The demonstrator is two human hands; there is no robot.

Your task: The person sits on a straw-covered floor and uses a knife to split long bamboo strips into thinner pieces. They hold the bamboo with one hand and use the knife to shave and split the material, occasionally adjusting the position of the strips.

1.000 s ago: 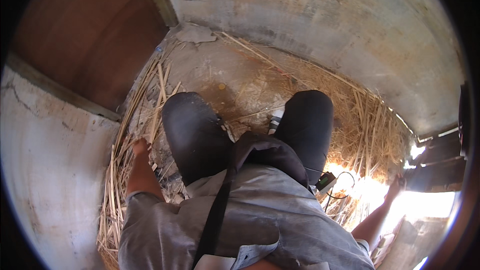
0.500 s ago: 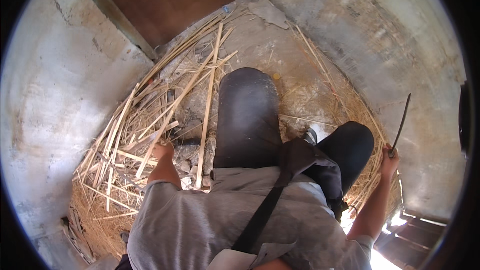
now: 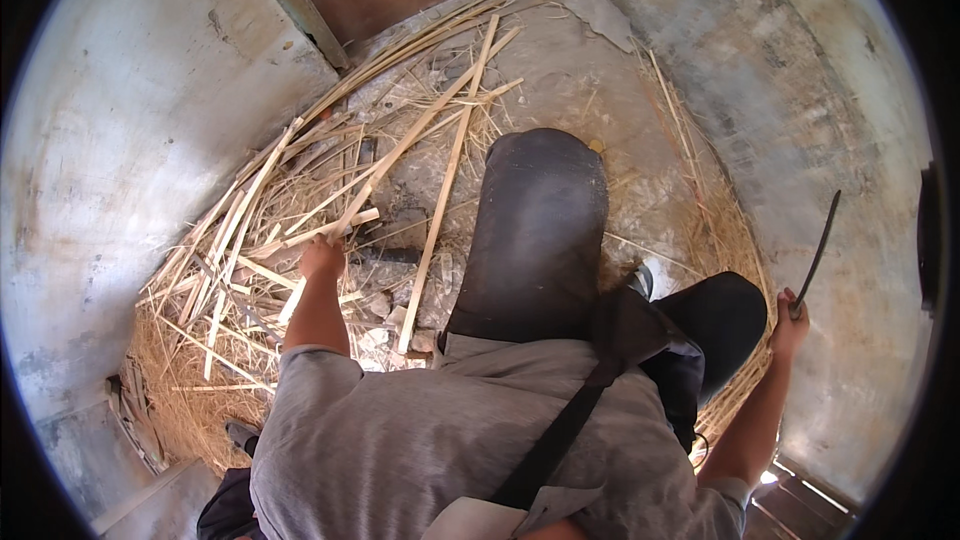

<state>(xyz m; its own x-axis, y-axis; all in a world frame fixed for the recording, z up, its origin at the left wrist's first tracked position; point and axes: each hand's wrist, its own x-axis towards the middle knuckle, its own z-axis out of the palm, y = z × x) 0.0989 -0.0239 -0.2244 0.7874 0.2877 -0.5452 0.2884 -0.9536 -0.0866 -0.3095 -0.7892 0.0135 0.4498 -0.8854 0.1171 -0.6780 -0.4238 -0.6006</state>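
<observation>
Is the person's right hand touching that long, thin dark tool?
Touching. The head view shows the right hand closed around the lower end of the thin dark tool.

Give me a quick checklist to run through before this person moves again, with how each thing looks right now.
1. Right hand closed around the long, thin dark tool: ok.
2. Tool's free end pointing away from the legs: ok, it points forward, out to the right.
3. Left hand firmly gripping the pale strip beside it: cannot tell; the fingers' hold is too small to make out.
4. Left hand away from the tool: ok, the two are on opposite sides of the body.
5. Floor near the left hand free of loose bits: not ok, crossed strips and rubble lie there.
</observation>
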